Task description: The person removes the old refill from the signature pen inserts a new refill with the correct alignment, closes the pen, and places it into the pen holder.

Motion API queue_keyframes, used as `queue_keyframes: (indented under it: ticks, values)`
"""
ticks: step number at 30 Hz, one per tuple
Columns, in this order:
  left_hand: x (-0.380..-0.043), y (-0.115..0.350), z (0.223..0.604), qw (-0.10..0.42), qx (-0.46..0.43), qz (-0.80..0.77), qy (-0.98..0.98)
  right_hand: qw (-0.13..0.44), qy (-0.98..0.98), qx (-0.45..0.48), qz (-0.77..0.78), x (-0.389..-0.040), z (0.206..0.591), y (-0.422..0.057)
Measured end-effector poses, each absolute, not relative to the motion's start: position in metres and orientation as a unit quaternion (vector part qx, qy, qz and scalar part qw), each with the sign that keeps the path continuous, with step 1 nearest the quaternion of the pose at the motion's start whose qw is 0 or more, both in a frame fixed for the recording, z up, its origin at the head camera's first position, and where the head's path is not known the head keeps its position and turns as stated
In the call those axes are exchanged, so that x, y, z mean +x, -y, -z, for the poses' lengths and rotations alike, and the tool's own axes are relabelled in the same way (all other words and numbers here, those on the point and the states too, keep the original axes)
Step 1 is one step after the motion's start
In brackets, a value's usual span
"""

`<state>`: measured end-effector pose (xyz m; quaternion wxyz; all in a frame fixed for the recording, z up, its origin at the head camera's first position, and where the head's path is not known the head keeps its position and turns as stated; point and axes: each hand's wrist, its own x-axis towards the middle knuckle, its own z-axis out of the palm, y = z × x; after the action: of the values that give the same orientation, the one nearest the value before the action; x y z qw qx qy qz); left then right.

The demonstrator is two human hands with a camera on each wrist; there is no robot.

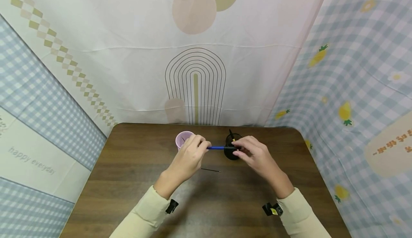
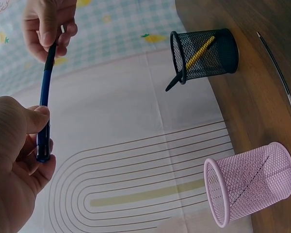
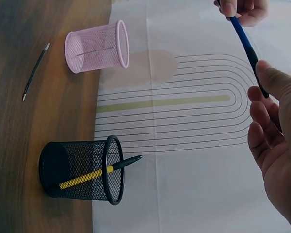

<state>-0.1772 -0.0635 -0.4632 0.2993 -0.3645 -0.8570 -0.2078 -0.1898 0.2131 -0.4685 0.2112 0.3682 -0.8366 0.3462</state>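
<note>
Between the two hands a blue pen [image 1: 216, 147] with a black grip section is held level above the table. The left hand [image 1: 190, 155] pinches its blue end between thumb and fingers. At the black end, the right hand [image 1: 255, 155] pinches it with thumb and fingertips. Behind the right hand stands a black mesh pen cup [image 2: 203, 53], with a yellow and black pen [image 3: 94, 177] leaning in it. A pink mesh cup [image 2: 252, 184] stands behind the left hand, a thin dark refill inside it. Another pen refill [image 1: 210, 170] lies on the table below the hands.
The brown wooden table [image 1: 128, 181] ends at a white patterned cloth [image 1: 141, 77] at the back. Blue checked cloth [image 1: 354, 70] hangs along the right side, and similar cloth covers the left. Dark wrist cameras are strapped at both sleeves.
</note>
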Motion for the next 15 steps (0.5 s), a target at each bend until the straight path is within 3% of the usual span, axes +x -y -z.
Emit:
queue_keyframes:
  ticks: [9, 15]
  values:
    - [-0.1784, 0.0635, 0.4646, 0.305, -0.368, 0.208, 0.854, 0.256, 0.820, 0.391, -0.331, -0.1904, 0.4664, -0.2091]
    - [-0.1785, 0.0634, 0.4641, 0.301, -0.368, 0.206, 0.855, 0.248, 0.823, 0.388, -0.333, -0.1903, 0.4654, -0.2081]
